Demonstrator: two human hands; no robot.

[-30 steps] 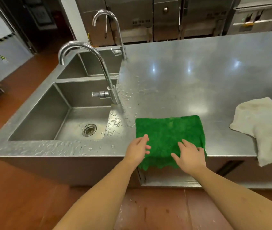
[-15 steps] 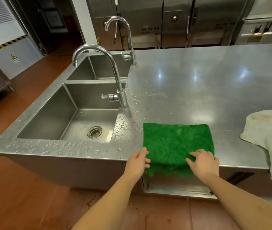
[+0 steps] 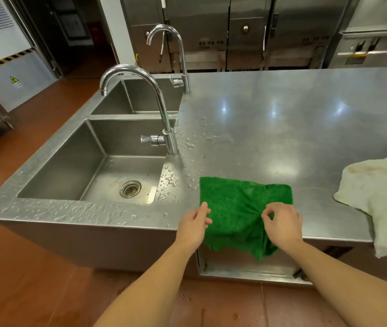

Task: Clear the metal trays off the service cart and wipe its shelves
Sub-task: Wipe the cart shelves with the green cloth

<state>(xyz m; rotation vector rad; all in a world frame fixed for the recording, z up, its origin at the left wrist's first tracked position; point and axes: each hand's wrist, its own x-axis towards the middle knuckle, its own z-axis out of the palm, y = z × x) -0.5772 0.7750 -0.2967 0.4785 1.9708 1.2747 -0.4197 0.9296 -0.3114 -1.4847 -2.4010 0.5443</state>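
right of the sink (image 3: 69,166), my left hand (image 3: 196,224) lies against the left edge of the green cloth (image 3: 235,204), fingers loosely bent (whether they pinch it i cannot tell). the cloth lies on the bench (image 3: 282,138) between my hands, its near edge hanging over the front; my right hand (image 3: 282,226) pinches a gathered fold, so i judge it leads the lift.

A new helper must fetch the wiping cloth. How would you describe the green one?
Find the long stainless-steel counter, then the near sink basin with its tall curved tap. Just right of it, overhanging the front edge, lies the fuzzy green square cloth. Its neighbour further right is a crumpled off-white cloth.
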